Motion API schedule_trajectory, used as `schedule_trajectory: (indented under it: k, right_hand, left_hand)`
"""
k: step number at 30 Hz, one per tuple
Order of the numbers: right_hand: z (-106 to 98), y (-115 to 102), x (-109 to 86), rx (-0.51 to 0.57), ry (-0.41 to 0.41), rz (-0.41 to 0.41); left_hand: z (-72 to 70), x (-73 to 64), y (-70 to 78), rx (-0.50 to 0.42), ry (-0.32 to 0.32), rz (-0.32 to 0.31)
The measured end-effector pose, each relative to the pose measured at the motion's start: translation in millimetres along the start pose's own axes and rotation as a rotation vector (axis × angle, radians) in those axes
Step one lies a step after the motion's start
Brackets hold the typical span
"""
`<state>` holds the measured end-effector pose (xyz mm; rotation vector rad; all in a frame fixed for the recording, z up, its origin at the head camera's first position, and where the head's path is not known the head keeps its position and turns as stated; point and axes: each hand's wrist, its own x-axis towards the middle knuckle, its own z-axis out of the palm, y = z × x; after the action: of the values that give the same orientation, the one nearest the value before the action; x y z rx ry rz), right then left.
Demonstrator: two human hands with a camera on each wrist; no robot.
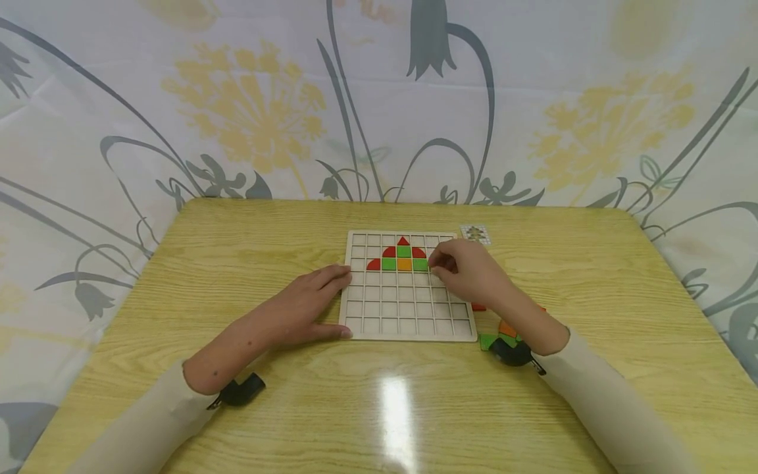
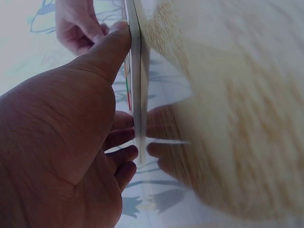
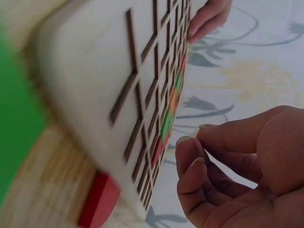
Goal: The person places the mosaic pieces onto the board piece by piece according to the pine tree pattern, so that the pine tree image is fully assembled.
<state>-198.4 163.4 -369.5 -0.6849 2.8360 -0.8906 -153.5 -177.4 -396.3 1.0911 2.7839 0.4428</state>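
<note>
Tiles (image 1: pixel 404 252), liable to skew if right hand (image 1: pixel 469 268), pinched, seemingly empty, brushes them; left hand (image 1: pixel 304 304) relaxed against board (image 1: pixel 407 309).

No legible text, labels, brands, numbers or signs

Board (image 1: pixel 389 310) on table (image 1: pixel 331 408); tiles (image 1: pixel 404 264) in its far half; card (image 1: pixel 476 234) by far-right corner; loose pieces (image 1: pixel 506 328) right.
</note>
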Motion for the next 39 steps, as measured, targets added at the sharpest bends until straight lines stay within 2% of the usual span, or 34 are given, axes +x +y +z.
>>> schedule_trajectory:
  k: [6,19,25,33,39]
  right_hand:
    - [-7.3,14.0,-24.2,-0.038,0.025,0.021]
    - [-14.1,38.6,-63.7,-0.079,0.015,0.006]
    - [-12.1,40.0,-67.9,-0.095,-0.019,-0.02]
    - [-10.8,40.9,-67.5,-0.112,-0.005,-0.045]
    - [-11.1,40.5,-66.4,-0.091,-0.028,-0.055]
  left_hand:
    - [1.6,0.1,-1.9,0.014,0.012,0.021]
    - [0.8,0.9,-0.6,0.018,0.0,0.001]
    - [0.7,0.7,-0.9,0.002,0.003,0.008]
    - [0.7,1.1,-1.6,0.008,-0.009,-0.011]
    - [0.6,0.7,-1.0,0.003,-0.009,-0.015]
